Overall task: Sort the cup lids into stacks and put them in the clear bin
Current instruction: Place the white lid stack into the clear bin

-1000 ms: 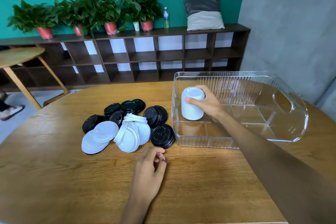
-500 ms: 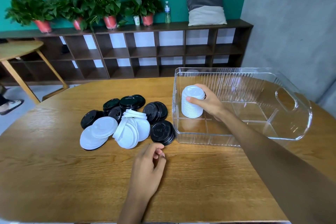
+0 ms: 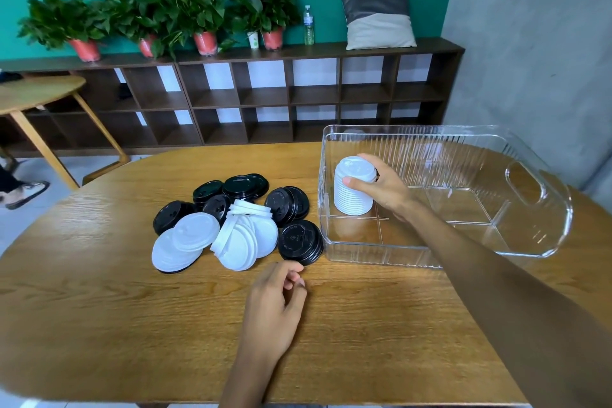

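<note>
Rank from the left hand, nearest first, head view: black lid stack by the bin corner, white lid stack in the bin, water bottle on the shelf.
From the left hand:
1. black lid stack, just ahead on the table.
2. white lid stack, inside the clear bin, gripped by the right hand.
3. water bottle, on the far shelf.

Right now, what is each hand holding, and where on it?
The right hand grips the white lid stack around its upper side, inside the clear bin. The left hand holds nothing.
</note>
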Available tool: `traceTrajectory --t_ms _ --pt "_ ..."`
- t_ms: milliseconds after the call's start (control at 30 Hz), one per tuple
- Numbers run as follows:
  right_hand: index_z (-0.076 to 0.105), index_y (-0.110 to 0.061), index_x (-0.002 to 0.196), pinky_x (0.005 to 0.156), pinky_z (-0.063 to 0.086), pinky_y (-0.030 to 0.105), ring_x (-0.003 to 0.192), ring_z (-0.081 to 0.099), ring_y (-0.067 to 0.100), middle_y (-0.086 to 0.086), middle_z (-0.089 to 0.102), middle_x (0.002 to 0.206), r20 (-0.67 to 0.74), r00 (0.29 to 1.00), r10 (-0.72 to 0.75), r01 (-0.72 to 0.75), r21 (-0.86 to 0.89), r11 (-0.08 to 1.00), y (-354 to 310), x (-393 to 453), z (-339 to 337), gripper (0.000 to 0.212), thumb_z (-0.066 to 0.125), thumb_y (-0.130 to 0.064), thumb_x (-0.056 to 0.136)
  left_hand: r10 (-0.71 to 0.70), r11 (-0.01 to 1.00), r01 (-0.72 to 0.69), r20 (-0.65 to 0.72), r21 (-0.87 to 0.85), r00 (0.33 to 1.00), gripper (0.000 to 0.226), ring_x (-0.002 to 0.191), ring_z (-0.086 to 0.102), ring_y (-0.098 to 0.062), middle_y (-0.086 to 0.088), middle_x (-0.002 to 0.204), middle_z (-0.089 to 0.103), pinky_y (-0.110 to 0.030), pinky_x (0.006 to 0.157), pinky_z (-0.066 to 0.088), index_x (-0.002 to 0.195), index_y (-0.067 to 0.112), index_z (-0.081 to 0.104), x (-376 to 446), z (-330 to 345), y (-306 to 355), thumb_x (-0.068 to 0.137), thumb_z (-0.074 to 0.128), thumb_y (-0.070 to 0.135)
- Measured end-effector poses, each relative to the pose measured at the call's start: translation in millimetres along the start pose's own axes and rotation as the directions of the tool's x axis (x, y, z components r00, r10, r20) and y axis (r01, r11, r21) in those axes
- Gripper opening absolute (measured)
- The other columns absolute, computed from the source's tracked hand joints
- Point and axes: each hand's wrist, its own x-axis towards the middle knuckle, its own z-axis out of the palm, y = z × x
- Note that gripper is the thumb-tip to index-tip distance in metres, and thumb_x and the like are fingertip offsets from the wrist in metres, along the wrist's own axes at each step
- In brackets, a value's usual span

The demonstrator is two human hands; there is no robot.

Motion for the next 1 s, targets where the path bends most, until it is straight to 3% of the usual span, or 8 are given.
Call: traceTrajectory --t_ms 233,500,567,633,733,867,933,1000 --pt "0.042 -0.031 0.146 0.100 0.045 0.031 0.125 0.051 0.017 -0.012 0.051 0.133 -0.015 1.000 0.027 -0.028 -0.059 0.998 -1.5 0.4 1.9 0.081 0.081 -0.049 0.077 0.013 1.000 -0.013 -0.012 -0.003 1.000 0.030 0.089 0.060 -0.009 0.015 0.087 0.063 -0.011 0.076 0.043 0.103 0.026 0.069 0.4 0.6 -0.7 0.087 0.072 0.000" --pt "0.022 -0.030 0.157 0.118 0.033 0.047 0.145 0.035 0.025 -0.001 0.032 0.161 -0.003 1.000 0.010 -0.010 -0.269 0.963 -20.3 -11.6 -6.0 0.102 0.074 -0.062 0.075 0.017 1.000 -0.017 -0.018 -0.003 1.000 0.031 0.090 0.060 -0.007 0.016 0.087 0.063 -0.009 0.076 0.042 0.100 0.029 0.068 0.3 2.8 -4.2 0.087 0.071 0.001" --pt "0.025 -0.029 0.156 0.112 0.038 0.043 0.140 0.040 0.025 0.004 0.039 0.156 -0.050 0.998 -0.035 0.020 -0.287 0.958 -36.1 -20.3 -8.4 0.095 0.073 -0.057 0.080 0.020 1.000 -0.020 -0.024 -0.009 1.000 0.031 0.089 0.060 -0.008 0.016 0.087 0.064 -0.010 0.075 0.043 0.100 0.029 0.068 0.6 2.5 -3.7 0.087 0.071 0.000" --pt "0.037 -0.028 0.150 0.102 0.041 0.028 0.129 0.050 0.017 0.002 0.051 0.144 -0.158 0.971 -0.179 0.125 -0.301 0.945 -52.5 -38.1 -9.9 0.076 0.071 -0.050 0.086 0.017 1.000 -0.018 -0.048 -0.023 0.999 0.031 0.086 0.061 -0.010 0.015 0.087 0.065 -0.013 0.073 0.045 0.099 0.027 0.068 -0.4 0.8 -3.3 0.088 0.069 -0.003" --pt "0.057 -0.028 0.130 0.091 0.041 0.010 0.110 0.056 0.000 -0.011 0.060 0.119 -0.306 0.849 -0.431 0.341 -0.306 0.889 -66.8 -93.5 -10.2 0.044 0.070 -0.042 0.091 -0.016 0.998 0.006 -0.168 -0.059 0.986 0.031 0.083 0.062 -0.011 0.012 0.088 0.067 -0.020 0.074 0.048 0.097 0.023 0.071 -1.4 -5.9 -1.2 0.088 0.068 -0.007" --pt "0.064 -0.026 0.118 0.095 0.039 0.018 0.108 0.055 0.004 -0.022 0.057 0.111 -0.247 0.774 -0.582 0.450 -0.431 0.782 -43.1 -183.6 4.8 0.030 0.062 -0.040 0.092 0.021 0.991 0.012 -0.242 0.133 0.970 0.022 0.088 0.063 -0.019 0.008 0.094 0.067 -0.044 0.082 0.053 0.099 0.017 0.074 -7.8 -21.5 -7.4 0.088 0.072 -0.001" --pt "0.068 -0.021 0.114 0.096 0.040 0.025 0.105 0.057 0.011 -0.015 0.058 0.111 -0.132 0.813 -0.567 0.429 -0.523 0.736 -18.9 -212.6 17.2 0.029 0.063 -0.040 0.093 0.037 0.958 0.014 -0.171 0.286 0.985 0.018 0.095 0.061 -0.021 0.004 0.100 0.066 -0.046 0.088 0.050 0.103 0.018 0.075 -14.5 -26.6 -10.8 0.087 0.075 0.008" --pt "0.070 -0.022 0.115 0.095 0.045 0.032 0.106 0.060 0.019 -0.008 0.061 0.113 -0.025 0.898 -0.440 0.334 -0.612 0.717 2.0 -226.4 26.8 0.028 0.068 -0.038 0.093 0.025 0.913 0.007 -0.075 0.408 0.997 0.016 0.102 0.059 -0.022 0.003 0.106 0.066 -0.042 0.094 0.044 0.105 0.023 0.075 -19.8 -27.2 -9.2 0.089 0.074 0.020"
